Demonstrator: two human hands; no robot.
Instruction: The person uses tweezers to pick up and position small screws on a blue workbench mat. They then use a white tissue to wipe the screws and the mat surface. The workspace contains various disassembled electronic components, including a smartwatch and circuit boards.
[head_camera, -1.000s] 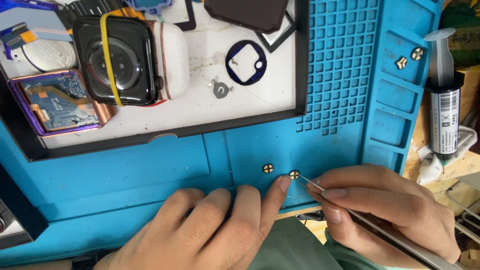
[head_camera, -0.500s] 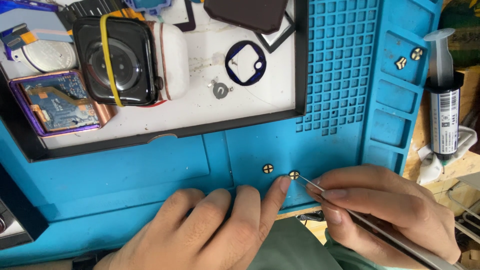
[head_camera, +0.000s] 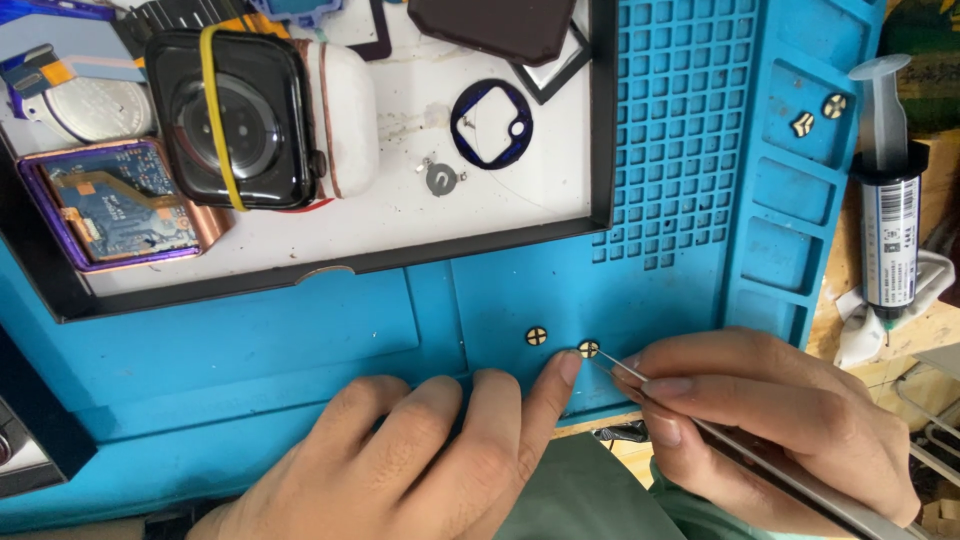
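My right hand (head_camera: 770, 420) grips thin metal tweezers (head_camera: 625, 368) whose tips touch a small round gold part (head_camera: 589, 349) on the blue silicone work mat (head_camera: 300, 350). A second gold round part (head_camera: 537, 336) lies just left of it. My left hand (head_camera: 420, 460) rests flat on the mat, its index fingertip pressed beside the part at the tweezer tips.
A black-rimmed white tray (head_camera: 400, 215) holds a black smartwatch case (head_camera: 235, 120), a circuit board (head_camera: 115, 205), a blue ring (head_camera: 492, 123) and a small grey disc (head_camera: 440, 178). Two more gold parts (head_camera: 818, 114) sit in a mat compartment. A syringe (head_camera: 888, 200) stands at right.
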